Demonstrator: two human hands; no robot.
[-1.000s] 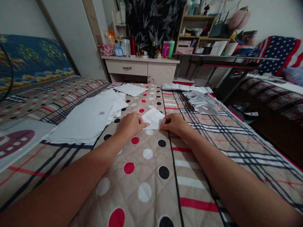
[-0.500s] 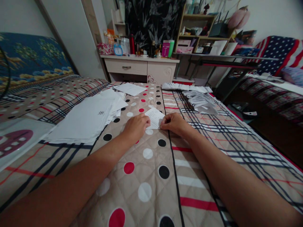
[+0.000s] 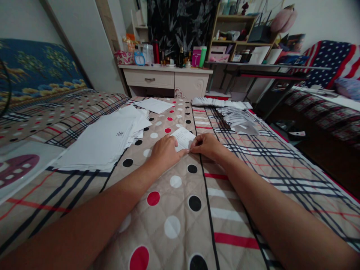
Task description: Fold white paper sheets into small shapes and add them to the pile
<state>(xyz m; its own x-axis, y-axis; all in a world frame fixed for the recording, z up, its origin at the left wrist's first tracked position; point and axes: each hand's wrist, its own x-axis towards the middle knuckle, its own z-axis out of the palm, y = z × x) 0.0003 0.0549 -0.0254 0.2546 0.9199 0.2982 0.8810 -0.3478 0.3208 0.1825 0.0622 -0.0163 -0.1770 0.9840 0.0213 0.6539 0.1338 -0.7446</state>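
Note:
A small white slip of paper with faint writing lies on the quilted bed cover. My left hand rests on its left part, fingers curled, one fingertip pressing along the near edge. At the slip's near right corner my right hand has its fingers pinched together on the paper. The two hands almost meet at the fold.
A loose heap of white sheets lies to the left, one sheet farther back. A fanned pile of folded paper pieces sits to the right. A cluttered dresser and shelves stand beyond the bed; the bed's right edge drops off.
My left hand has slid rightward along the slip's near edge, closing the gap to my right hand. The right hand has stayed in place.

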